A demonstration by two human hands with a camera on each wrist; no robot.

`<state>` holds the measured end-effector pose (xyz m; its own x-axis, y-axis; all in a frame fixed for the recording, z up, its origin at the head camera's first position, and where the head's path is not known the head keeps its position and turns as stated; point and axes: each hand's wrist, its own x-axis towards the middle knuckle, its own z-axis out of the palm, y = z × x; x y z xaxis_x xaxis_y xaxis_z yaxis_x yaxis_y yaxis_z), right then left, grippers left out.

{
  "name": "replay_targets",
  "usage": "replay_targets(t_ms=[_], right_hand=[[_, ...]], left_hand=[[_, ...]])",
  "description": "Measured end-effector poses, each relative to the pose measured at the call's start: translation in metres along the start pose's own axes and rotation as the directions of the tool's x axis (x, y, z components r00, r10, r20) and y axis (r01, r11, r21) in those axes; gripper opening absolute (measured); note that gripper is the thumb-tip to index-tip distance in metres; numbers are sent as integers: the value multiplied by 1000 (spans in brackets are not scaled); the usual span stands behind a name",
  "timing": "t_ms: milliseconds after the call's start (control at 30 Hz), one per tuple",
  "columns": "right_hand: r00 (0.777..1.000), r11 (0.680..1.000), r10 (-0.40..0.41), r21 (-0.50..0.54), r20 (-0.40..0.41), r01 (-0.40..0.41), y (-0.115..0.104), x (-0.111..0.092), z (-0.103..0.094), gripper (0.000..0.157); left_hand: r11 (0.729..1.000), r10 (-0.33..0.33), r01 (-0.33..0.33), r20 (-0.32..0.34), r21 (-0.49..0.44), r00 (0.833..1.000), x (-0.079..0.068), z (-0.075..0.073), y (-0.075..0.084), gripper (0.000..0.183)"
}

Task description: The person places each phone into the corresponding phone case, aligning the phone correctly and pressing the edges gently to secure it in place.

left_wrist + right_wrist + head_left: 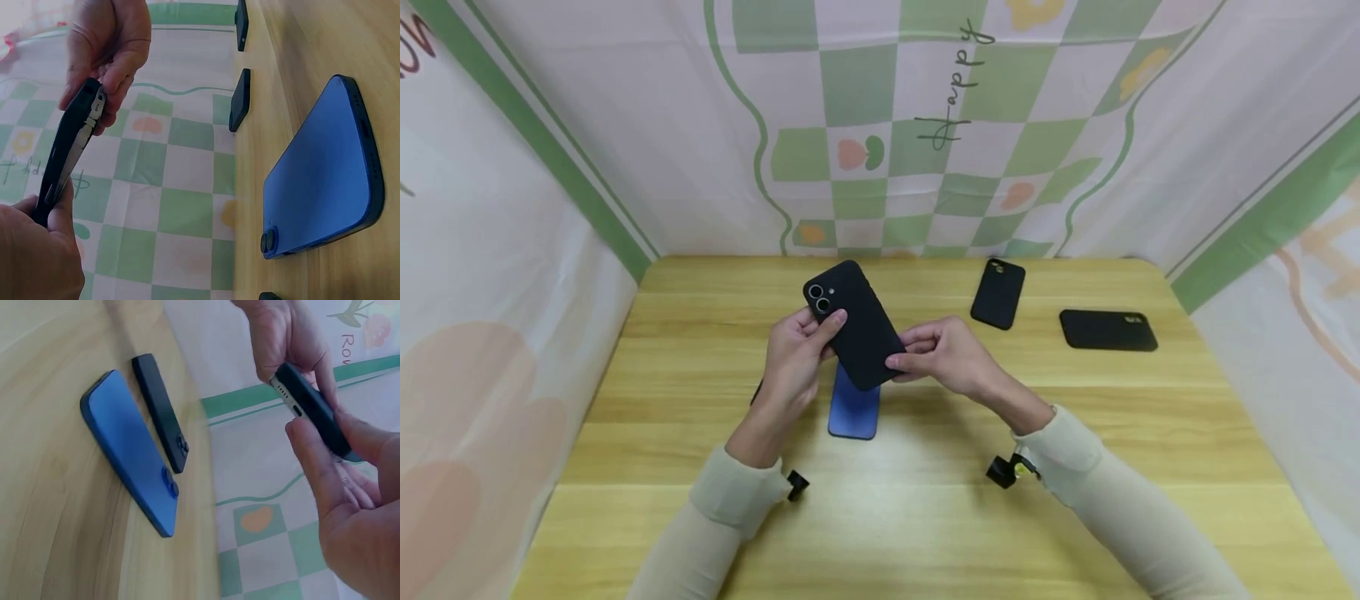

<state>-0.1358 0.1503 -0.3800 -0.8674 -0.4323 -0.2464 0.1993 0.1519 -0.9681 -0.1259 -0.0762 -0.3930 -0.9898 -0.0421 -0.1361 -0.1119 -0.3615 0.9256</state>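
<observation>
**Both hands on it: a case and phone not yet flush!**

From the left, the left hand (793, 358) has a firm grip on the upper end, thumb across the back below the lenses, fingers tucked underneath, wrist angled inward. Close by on the wooden table (887, 517), the right wrist view picks out a dark phone (159, 409) beside the blue phone (853, 414).

Centre stage, the black case (865, 333) is held up above that blue phone, leaning, its back to the head camera. And look at the silver-edged phone (286, 395) inside: its rim shows unevenly along the side. The step looks like working case and phone together or apart; which, I can't tell. Either way, the next move seems to call for steady thumb pressure along that loose edge.

Across to the right hand (943, 358), pinching the lower corner, thumb on the back, forearm reaching in from the right. Beyond it, two dark pieces: a slanted black slab (998, 293), then a sideways black slab (1108, 331).
</observation>
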Motion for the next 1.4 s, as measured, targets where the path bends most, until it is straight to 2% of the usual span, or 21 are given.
replay_targets(t_ms=[300, 633, 867, 1133, 1400], right_hand=[[998, 998, -56, 26, 13, 56, 3, 0, -2, 29], [995, 993, -76, -85, 59, 81, 2, 1, -7, 24], [992, 987, -54, -142, 110, 70, -4, 0, -14, 18], [977, 945, -51, -307, 207, 114, -14, -3, -28, 16], [966, 894, -38, -424, 257, 148, -23, -4, -32, 20]], left_hand=[[998, -38, 39, 5, -54, 999, 0, -1, 1, 36], [996, -94, 94, 39, 2, 995, -3, -5, 3, 35], [992, -122, 121, 67, 19, 990, -3, -8, 6, 32], [979, -184, 168, 148, 114, 972, -4, -16, 7, 32], [976, -189, 160, 213, 148, 958, -4, -20, 7, 28]])
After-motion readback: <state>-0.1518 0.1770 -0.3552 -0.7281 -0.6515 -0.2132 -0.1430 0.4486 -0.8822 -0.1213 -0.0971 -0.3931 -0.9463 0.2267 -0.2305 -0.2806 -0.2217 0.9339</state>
